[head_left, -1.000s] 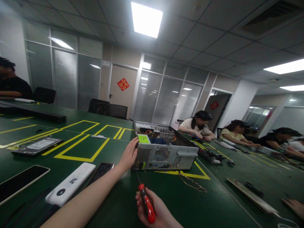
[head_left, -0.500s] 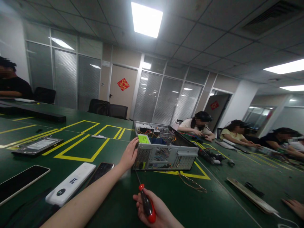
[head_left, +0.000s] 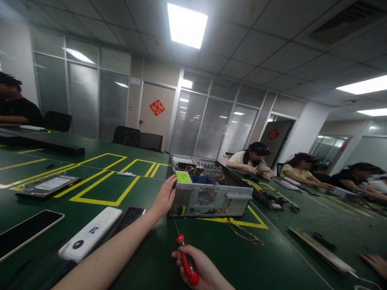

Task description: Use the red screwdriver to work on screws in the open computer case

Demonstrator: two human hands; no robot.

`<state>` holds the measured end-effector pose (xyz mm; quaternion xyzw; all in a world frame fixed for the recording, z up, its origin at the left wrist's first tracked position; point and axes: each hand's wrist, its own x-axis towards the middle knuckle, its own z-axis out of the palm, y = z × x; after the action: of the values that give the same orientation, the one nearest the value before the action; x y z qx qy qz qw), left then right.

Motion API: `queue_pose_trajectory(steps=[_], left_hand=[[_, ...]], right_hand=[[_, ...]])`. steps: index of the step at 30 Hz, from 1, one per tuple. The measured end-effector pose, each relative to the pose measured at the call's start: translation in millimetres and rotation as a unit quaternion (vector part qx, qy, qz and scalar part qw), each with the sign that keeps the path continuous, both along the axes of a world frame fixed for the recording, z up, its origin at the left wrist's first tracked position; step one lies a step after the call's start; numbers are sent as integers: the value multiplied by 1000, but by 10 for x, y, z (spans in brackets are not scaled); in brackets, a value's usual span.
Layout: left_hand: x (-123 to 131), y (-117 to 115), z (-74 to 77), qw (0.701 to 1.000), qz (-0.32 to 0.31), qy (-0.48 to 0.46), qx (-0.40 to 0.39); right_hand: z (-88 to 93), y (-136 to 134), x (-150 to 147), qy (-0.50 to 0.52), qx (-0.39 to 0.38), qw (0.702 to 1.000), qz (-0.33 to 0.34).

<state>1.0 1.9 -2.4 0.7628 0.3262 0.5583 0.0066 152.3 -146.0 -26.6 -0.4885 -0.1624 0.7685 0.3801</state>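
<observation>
An open computer case (head_left: 213, 201) lies on the green table, its rear panel facing me. My left hand (head_left: 165, 195) is closed on the case's left rear edge, beside a bright green label (head_left: 183, 177). In my right hand (head_left: 196, 264) is a screwdriver (head_left: 189, 266) with a red and black handle, the fingers wrapped round it. Its shaft points up and away to the lower left corner of the rear panel. I cannot tell whether the tip sits in a screw. Coloured cables and a power supply housing show inside the case.
A hard drive (head_left: 48, 184), a phone (head_left: 27, 233) and a white device marked 21 (head_left: 90, 233) lie left. Glasses (head_left: 246, 233) are in front of the case. Cables and parts (head_left: 270, 199) lie right. Co-workers sit beyond, and another person's hand (head_left: 375, 262) is at far right.
The screwdriver handle has turned in my right hand, with more red now facing me. The right fingers have shifted round the handle. My left hand and the computer case stay put.
</observation>
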Motion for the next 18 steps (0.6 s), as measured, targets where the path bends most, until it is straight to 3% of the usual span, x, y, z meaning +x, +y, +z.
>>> queue_pose_trajectory(steps=[9, 14, 18], left_hand=[[-1, 4, 0, 1000, 0, 3, 2], [-4, -8, 10, 1000, 0, 3, 1], [-1, -14, 12, 1000, 1, 4, -1]], right_hand=[[55, -2, 7, 71, -15, 997, 33], [56, -30, -38, -19, 10, 1000, -19], [44, -35, -49, -9, -5, 1000, -7]])
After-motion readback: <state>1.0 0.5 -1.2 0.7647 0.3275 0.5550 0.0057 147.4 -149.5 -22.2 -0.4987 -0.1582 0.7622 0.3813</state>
